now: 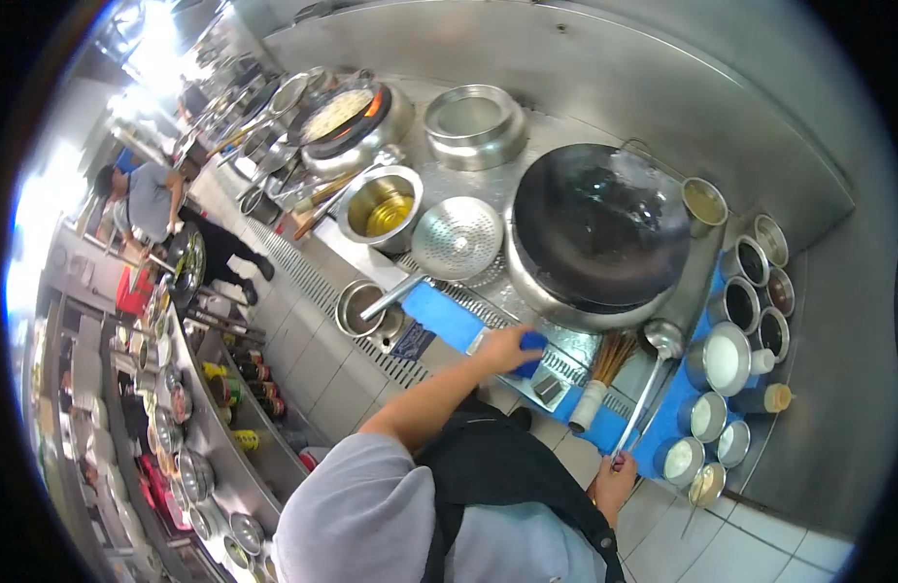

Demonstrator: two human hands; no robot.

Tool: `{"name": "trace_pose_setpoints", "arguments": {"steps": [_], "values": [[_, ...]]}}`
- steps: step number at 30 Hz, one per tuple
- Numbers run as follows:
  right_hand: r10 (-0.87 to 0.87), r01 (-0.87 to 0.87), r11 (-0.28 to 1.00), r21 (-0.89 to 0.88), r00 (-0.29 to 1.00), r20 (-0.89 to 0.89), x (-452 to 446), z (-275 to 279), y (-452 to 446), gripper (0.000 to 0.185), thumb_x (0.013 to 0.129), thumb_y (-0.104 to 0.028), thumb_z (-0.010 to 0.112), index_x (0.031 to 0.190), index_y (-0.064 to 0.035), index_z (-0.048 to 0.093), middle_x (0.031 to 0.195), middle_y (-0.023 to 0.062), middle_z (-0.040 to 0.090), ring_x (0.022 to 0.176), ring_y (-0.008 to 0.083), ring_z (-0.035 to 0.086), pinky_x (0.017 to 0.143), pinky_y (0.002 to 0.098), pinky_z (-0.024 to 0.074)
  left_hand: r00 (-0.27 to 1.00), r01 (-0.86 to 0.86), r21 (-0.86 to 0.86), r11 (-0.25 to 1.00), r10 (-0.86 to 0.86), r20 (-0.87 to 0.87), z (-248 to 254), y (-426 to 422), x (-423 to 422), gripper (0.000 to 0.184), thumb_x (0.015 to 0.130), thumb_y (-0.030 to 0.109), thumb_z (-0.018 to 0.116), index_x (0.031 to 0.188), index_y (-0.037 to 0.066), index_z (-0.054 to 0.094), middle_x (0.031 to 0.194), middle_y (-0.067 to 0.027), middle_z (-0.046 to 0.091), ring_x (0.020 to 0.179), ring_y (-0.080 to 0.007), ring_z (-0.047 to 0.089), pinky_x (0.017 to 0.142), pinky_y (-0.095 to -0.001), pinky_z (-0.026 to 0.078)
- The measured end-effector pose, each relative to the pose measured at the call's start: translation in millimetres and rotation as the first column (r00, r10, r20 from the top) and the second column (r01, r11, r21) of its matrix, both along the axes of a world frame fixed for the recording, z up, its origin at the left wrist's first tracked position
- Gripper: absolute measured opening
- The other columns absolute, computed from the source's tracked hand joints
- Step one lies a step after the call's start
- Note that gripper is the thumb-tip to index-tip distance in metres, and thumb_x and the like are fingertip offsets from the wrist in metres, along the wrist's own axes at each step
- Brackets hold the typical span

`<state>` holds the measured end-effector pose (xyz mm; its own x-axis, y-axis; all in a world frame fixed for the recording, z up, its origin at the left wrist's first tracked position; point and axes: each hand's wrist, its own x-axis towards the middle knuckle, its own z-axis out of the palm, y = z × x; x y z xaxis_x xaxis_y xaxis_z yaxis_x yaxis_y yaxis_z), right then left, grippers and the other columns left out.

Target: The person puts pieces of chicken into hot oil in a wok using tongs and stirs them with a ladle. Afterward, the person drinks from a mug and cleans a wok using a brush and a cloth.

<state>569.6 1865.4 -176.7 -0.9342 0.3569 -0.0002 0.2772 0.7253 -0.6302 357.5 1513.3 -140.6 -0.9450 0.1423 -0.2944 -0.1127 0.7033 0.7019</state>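
Note:
My right hand (614,478) is closed round the handle end of a steel ladle (664,338), whose bowl lies by the front right rim of the wok. My left hand (505,350) is closed on a dark blue folded cloth (532,356) at the stove's front edge. Beyond both hands a large dark wok (604,223) sits on its burner ring, with a shiny wet surface inside. A bamboo wok brush (604,377) lies between my two hands. To the left, a perforated strainer (457,239) rests with its handle toward me.
Seasoning pots (725,360) crowd a blue-covered shelf at right. A pot of yellow oil (381,208) and an empty-looking steel pot (359,307) stand at left. Farther along, another wok (344,119) holds pale food. A person (157,194) works with a wok at far left.

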Motion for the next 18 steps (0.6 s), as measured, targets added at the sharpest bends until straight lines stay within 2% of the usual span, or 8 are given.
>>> {"name": "trace_pose_setpoints", "arguments": {"steps": [3, 4, 7, 10, 12, 15, 16, 18], "values": [[0.102, -0.074, 0.961, -0.267, 0.991, 0.091, -28, 28, -19, 0.036, 0.091, -0.013, 0.073, 0.122, 0.0003, 0.064, 0.095, 0.0108, 0.068, 0.078, 0.0209, 0.063, 0.072, 0.0349, 0.0529, 0.918, 0.174, -0.337, 0.926, -0.276, -0.286, -50, -4, 24, 0.056, 0.082, 0.048, 0.079, 0.124, 0.012, 0.069, 0.115, -0.0142, 0.072, 0.121, -0.0328, 0.061, 0.115, -0.0505, 0.036], [0.147, -0.090, 0.922, -0.376, 0.981, 0.126, -39, 37, -28, 0.035, 0.091, -0.012, 0.073, 0.123, -0.0009, 0.064, 0.094, 0.0103, 0.068, 0.077, 0.0192, 0.063, 0.071, 0.0337, 0.0528, 0.930, 0.150, -0.333, 0.931, -0.247, -0.271, -56, -3, 26, 0.059, 0.080, 0.049, 0.079, 0.126, 0.013, 0.067, 0.118, -0.0122, 0.069, 0.126, -0.0286, 0.055, 0.118, -0.0494, 0.028], [0.371, -0.267, 0.836, -0.479, 0.919, 0.135, -61, 64, -71, 0.034, 0.092, -0.013, 0.073, 0.124, -0.0027, 0.065, 0.094, 0.0082, 0.068, 0.079, 0.0161, 0.064, 0.072, 0.0311, 0.0534, 0.940, 0.030, -0.390, 0.920, -0.159, -0.303, -18, -5, 39, 0.066, 0.081, 0.049, 0.079, 0.132, 0.011, 0.062, 0.123, -0.0128, 0.065, 0.127, -0.0306, 0.055, 0.114, -0.0491, 0.033], [0.604, -0.454, 0.728, -0.515, 0.779, 0.168, -62, 58, -112, 0.034, 0.093, -0.014, 0.073, 0.125, -0.0036, 0.067, 0.095, 0.0069, 0.070, 0.085, 0.0146, 0.066, 0.076, 0.0293, 0.0537, 0.883, -0.087, -0.208, 0.974, -0.021, -0.468, -7, -30, 67, 0.066, 0.083, 0.044, 0.079, 0.135, 0.009, 0.058, 0.128, -0.0139, 0.061, 0.127, -0.0319, 0.054, 0.112, -0.0487, 0.036], [0.685, -0.410, 0.628, -0.661, 0.694, 0.220, -60, 59, -134, 0.034, 0.094, -0.015, 0.073, 0.126, -0.0042, 0.068, 0.098, 0.0061, 0.070, 0.087, 0.0134, 0.066, 0.079, 0.0284, 0.0535, 0.831, -0.091, -0.109, 0.990, 0.016, -0.556, -8, -59, 101, 0.058, 0.085, 0.037, 0.077, 0.131, 0.007, 0.058, 0.121, -0.0154, 0.061, 0.123, -0.0339, 0.056, 0.106, -0.0491, 0.041], [0.770, -0.476, 0.570, -0.670, 0.594, 0.233, -59, 63, -171, 0.033, 0.096, -0.013, 0.072, 0.128, -0.0037, 0.069, 0.100, 0.0051, 0.071, 0.090, 0.0117, 0.065, 0.081, 0.0272, 0.0527, 0.999, 0.032, -0.101, 0.994, -0.030, 0.018, -38, -114, 178, 0.066, 0.092, 0.049, 0.069, 0.143, 0.009, 0.056, 0.140, -0.0177, 0.060, 0.129, -0.0368, 0.057, 0.107, -0.0478, 0.044], [0.792, -0.518, 0.562, -0.645, 0.564, 0.236, -59, 54, -179, 0.033, 0.096, -0.012, 0.071, 0.128, -0.0033, 0.068, 0.100, 0.0050, 0.070, 0.090, 0.0116, 0.065, 0.081, 0.0272, 0.0527, 0.968, 0.020, -0.063, 0.998, -0.004, 0.251, -66, -133, 212, 0.069, 0.094, 0.057, 0.064, 0.143, 0.009, 0.057, 0.143, -0.0183, 0.060, 0.129, -0.0381, 0.057, 0.107, -0.0477, 0.045], [0.820, -0.519, 0.538, -0.665, 0.503, 0.271, -56, 35, -202, 0.034, 0.096, -0.010, 0.071, 0.129, -0.0024, 0.067, 0.098, 0.0046, 0.070, 0.089, 0.0115, 0.065, 0.082, 0.0269, 0.0526, 0.831, 0.056, -0.064, 0.996, -0.011, 0.556, -187, -178, 293, 0.088, 0.090, 0.080, 0.050, 0.140, 0.009, 0.063, 0.137, -0.0212, 0.064, 0.126, -0.0416, 0.061, 0.106, -0.0510, 0.047]]}}
